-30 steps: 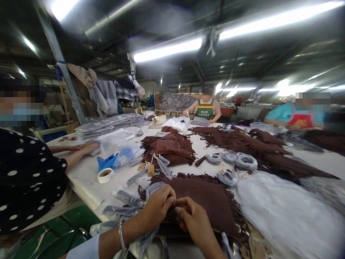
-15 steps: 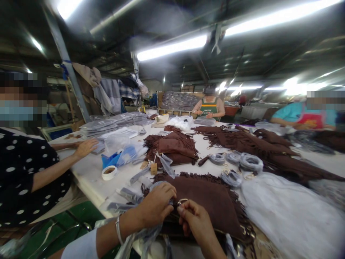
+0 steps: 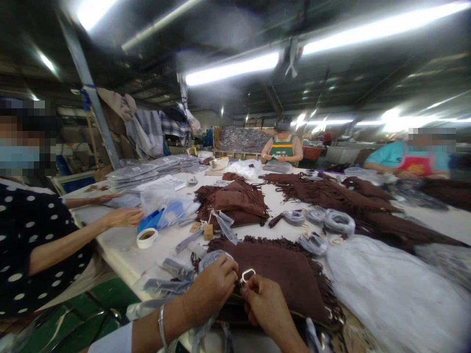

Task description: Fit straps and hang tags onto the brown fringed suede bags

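Observation:
A brown fringed bag (image 3: 283, 264) lies flat in front of me on the table. At its near left corner, my right hand (image 3: 270, 306) pinches a gold-coloured metal clasp (image 3: 248, 274) between thumb and fingertips. My left hand (image 3: 213, 284) is closed just left of the clasp, its fingertips together; what they hold is hidden. A coiled strap in clear plastic (image 3: 211, 257) shows behind the left hand's knuckles, touching or very near it. Gold zipper hardware (image 3: 329, 314) shows at the bag's right corner.
More brown fringed bags (image 3: 239, 201) are piled ahead. Plastic-wrapped strap coils (image 3: 338, 221) sit to the right, beside a large white plastic sheet (image 3: 397, 289). A tape roll (image 3: 147, 238) lies left, near a co-worker's hand (image 3: 127, 217). Two other people work farther off.
The metal clasp has turned and stands up more in my right fingers. My left hand has shifted slightly left. The co-worker's near hand at left has moved down toward the blue plastic.

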The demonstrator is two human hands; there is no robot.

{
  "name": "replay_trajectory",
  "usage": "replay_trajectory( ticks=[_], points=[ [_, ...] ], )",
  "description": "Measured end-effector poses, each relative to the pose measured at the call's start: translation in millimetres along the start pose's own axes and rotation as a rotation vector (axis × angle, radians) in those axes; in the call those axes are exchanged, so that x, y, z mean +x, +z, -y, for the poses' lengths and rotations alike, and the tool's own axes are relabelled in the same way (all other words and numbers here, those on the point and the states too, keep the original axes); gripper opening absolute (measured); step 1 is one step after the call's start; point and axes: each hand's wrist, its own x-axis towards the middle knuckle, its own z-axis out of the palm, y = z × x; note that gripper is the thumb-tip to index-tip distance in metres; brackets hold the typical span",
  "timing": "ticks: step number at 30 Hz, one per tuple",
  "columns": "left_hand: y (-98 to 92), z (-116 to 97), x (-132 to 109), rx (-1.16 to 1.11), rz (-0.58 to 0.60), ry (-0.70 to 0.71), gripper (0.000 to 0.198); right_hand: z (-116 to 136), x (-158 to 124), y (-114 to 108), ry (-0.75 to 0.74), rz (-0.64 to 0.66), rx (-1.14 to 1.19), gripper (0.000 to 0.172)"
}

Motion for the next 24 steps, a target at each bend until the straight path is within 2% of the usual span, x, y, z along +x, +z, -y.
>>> replay_trajectory(
  ticks=[3,6,13,18,24],
  points=[
    [3.1,-3.4,-2.3,0.048,-0.006,0.032,0.01,-1.0,0.0,-0.1,-0.015,-0.003,-0.031,0.015],
    [3.0,-7.1,-5.2,-0.013,-0.032,0.022,0.013,-2.5,-1.2,0.0,-0.041,-0.017,-0.057,0.015],
    [-7.6,-7.8,-2.8,-0.454,-0.108,-0.199,0.021,-8.2,-1.4,3.1,-0.1,-0.072,-0.152,0.015],
    [-1.8,-2.7,4.6,-0.539,-0.118,-0.335,0.017,-9.0,-2.6,4.6,-0.072,-0.027,-0.049,0.014],
    [-0.6,-0.9,7.1,-0.553,-0.078,-0.367,0.013,-5.7,-4.4,1.1,-0.064,0.023,-0.008,0.014]
  ],
)
